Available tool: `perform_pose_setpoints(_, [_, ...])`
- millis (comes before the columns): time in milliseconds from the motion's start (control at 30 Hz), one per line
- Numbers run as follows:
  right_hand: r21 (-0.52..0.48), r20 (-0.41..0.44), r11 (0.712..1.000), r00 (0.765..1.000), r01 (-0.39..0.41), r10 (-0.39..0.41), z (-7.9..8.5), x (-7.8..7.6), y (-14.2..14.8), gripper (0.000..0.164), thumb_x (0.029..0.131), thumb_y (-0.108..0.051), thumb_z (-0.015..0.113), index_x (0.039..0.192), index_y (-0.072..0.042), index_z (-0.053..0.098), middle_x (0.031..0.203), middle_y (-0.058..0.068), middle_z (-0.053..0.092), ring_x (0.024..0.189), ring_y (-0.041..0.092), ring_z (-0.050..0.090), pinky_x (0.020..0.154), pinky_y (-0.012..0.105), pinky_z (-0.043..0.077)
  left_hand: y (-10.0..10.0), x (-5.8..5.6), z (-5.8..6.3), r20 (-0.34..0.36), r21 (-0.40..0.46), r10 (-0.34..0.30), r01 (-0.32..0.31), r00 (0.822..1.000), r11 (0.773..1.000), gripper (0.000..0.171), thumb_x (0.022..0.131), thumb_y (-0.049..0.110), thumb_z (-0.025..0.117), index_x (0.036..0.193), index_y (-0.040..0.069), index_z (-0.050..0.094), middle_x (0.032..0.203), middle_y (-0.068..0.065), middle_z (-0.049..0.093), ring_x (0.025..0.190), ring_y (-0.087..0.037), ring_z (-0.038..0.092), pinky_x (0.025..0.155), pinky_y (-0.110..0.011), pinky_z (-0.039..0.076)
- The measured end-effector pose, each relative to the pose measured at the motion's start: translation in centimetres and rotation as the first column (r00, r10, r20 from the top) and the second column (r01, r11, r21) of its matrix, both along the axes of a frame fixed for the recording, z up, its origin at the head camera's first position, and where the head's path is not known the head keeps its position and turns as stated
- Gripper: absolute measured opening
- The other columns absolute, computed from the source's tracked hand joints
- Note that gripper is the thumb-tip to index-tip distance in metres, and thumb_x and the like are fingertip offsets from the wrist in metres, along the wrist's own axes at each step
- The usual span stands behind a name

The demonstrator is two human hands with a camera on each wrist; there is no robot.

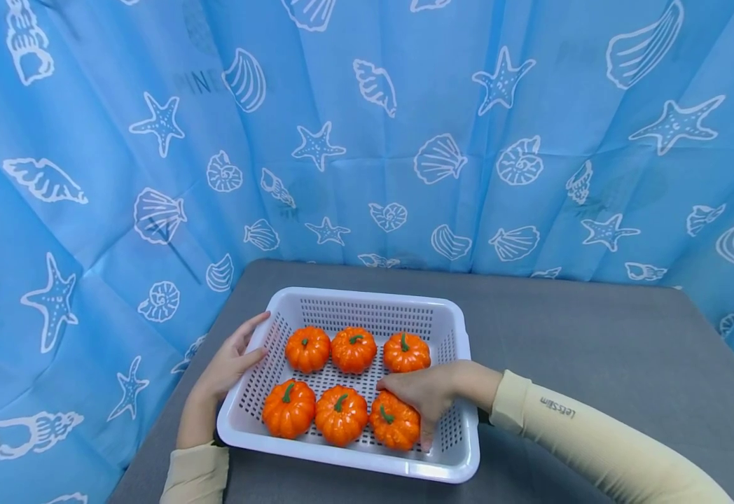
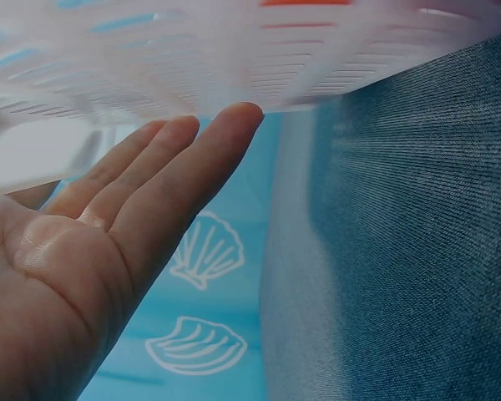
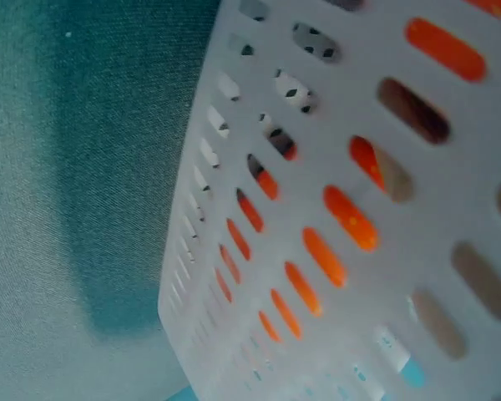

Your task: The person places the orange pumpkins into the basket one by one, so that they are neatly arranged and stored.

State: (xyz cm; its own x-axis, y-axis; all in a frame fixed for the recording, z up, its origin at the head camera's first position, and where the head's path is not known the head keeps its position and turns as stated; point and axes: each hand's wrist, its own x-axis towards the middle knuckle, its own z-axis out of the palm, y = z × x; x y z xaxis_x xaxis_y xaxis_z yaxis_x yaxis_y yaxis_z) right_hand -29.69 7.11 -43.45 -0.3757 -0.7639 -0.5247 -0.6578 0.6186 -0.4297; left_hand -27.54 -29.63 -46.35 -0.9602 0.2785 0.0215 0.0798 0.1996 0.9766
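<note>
**White basket, six pumpkins, two hands**

Basket [image 1: 342,308]: white plastic, rectangular, rounded corners, slotted walls and floor. Sits on the near left part of the table [image 1: 594,336], which is covered in grey woven cloth.

Right hand [image 1: 426,392]: reaches over the basket's right wall, fingers curled down round the near-right pumpkin [image 1: 395,423], grasping it from above. Cream ribbed sleeve [image 1: 594,441] with small lettering. The right wrist view shows only the slotted wall close up, orange showing through the slots.

Left hand [image 1: 228,364]: released, fingers straight, laid flat against the outside of the basket's left wall; thumb at the rim. The left wrist view shows the open palm with fingertips [image 2: 234,125] touching the plastic.

Pumpkins: six, small, glossy orange, ribbed and squat, each with a green stem. Two rows of three on the basket floor, neighbours touching or nearly so.

Backdrop [image 1: 367,140]: blue non-woven sheet, creased, printed with white shells and starfish, hanging behind and to the left.
</note>
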Motion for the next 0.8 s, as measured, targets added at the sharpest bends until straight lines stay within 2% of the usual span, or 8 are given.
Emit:
perform_pose_setpoints(367, [0.05,-0.023,0.998,0.999,0.026,-0.025,0.2,0.0,0.0,0.108,0.058,-0.039,0.088,0.145,-0.022,0.027,0.146,-0.007,0.036,0.125,0.012,0.042,0.11,0.045,0.036,0.1,0.0,0.2,-0.002,-0.001,-0.004,0.004,1.0,1.0,0.065,0.096,0.009,0.052,0.151,0.018,0.018,0.144,-0.029,0.033,0.107,-0.049,0.057,0.071,-0.05,0.057])
perform_pose_setpoints(600, [0.032,-0.042,0.998,0.998,0.05,-0.048,0.6,0.1,0.1,0.107,0.058,-0.038,0.088,0.145,-0.022,0.028,0.145,-0.008,0.037,0.124,0.011,0.042,0.111,0.045,0.035,0.1,-0.1,0.2,-0.013,-0.004,-0.01,0.01,1.0,1.0,0.065,0.096,0.01,0.051,0.151,0.018,0.018,0.143,-0.028,0.033,0.107,-0.049,0.058,0.07,-0.05,0.057])
perform_pose_setpoints(800, [-0.02,-0.023,0.995,0.995,0.098,-0.099,1.5,0.4,0.4,0.102,0.059,-0.036,0.087,0.144,-0.023,0.031,0.142,-0.008,0.041,0.123,0.011,0.043,0.109,0.045,0.037,-0.1,0.0,-0.1,-0.01,-0.015,-0.005,0.004,1.0,1.0,0.065,0.096,0.01,0.053,0.151,0.018,0.018,0.144,-0.028,0.033,0.107,-0.048,0.058,0.071,-0.049,0.058])
